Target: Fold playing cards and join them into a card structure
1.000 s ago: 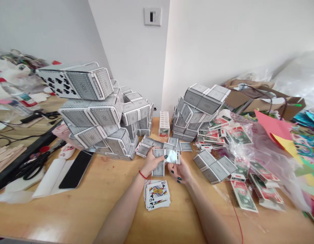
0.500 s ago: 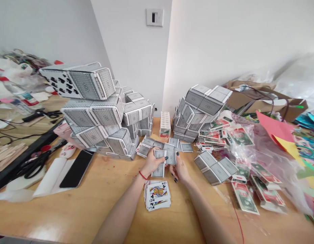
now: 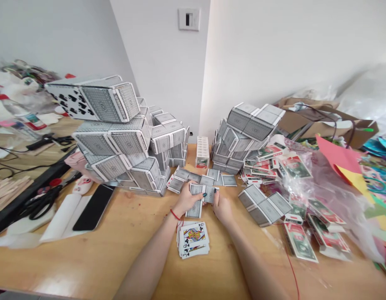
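While two hands [image 3: 185,201] grip cards [image 3: 194,209]; one face-up pile [image 3: 194,241]; one phone [image 3: 94,208]

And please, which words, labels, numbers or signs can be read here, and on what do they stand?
"Q", with a club sign: face-up top card.
"J": card just under it.
Black suit signs, no number readable: top-left card box.
Too small or blurred to read: print on the red-green packs and the bottle label.

White walls [image 3: 258,54] with a corner edge, small wall plate [image 3: 189,19], shiny wooden table [image 3: 95,254]
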Demonstrator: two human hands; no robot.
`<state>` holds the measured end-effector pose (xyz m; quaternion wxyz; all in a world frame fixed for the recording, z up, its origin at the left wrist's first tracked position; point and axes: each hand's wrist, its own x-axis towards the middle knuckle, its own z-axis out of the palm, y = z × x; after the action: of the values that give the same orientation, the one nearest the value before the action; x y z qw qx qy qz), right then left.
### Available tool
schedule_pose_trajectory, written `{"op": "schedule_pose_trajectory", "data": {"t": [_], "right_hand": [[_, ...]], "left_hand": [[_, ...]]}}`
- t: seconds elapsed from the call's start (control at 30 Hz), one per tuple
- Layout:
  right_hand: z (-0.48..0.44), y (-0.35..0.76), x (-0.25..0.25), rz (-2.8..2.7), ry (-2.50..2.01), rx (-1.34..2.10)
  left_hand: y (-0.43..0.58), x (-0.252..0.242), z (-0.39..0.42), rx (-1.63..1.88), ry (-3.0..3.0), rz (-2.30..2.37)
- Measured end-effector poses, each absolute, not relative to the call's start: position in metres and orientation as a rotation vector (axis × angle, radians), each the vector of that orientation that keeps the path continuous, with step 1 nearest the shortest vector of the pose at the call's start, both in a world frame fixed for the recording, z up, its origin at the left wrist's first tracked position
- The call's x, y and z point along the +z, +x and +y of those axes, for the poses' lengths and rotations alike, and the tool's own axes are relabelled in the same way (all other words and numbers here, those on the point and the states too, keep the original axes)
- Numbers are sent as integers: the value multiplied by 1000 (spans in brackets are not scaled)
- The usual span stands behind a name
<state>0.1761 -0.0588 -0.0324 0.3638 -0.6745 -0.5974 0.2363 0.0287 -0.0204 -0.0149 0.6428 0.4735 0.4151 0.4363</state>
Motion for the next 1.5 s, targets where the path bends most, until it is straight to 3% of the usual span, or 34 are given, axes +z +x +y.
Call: {"op": "schedule_pose_trajectory", "data": {"t": [0.33, 0.6, 0.67, 0.77, 0.9, 1.03, 1.2, 1.5], "right_hand": [[-58, 173, -28, -1299, -1629, 673], [-62, 171, -27, -1413, -1710, 363], [-65, 171, -26, -1351, -1677, 479], [-66, 177, -23, -1330, -1531, 1000], [-69, 185, -9, -1719, -1171, 1520], [-76, 179, 8, -2161, -1105, 1337], [-87, 162, 11, -2302, -1288, 1077], [-79, 170, 2, -1955, -1145, 1291]], "left_hand": [[32, -14, -22, 968, 1018, 909], [29, -10, -18, 994, 1109, 985], [29, -8, -19, 982, 1066, 956], [28, -5, -18, 1009, 940, 913], [25, -7, -11, 1067, 745, 910], [23, -10, -7, 1122, 660, 853], [23, -9, -9, 1113, 676, 809], [24, -10, -8, 1148, 632, 867]]}}
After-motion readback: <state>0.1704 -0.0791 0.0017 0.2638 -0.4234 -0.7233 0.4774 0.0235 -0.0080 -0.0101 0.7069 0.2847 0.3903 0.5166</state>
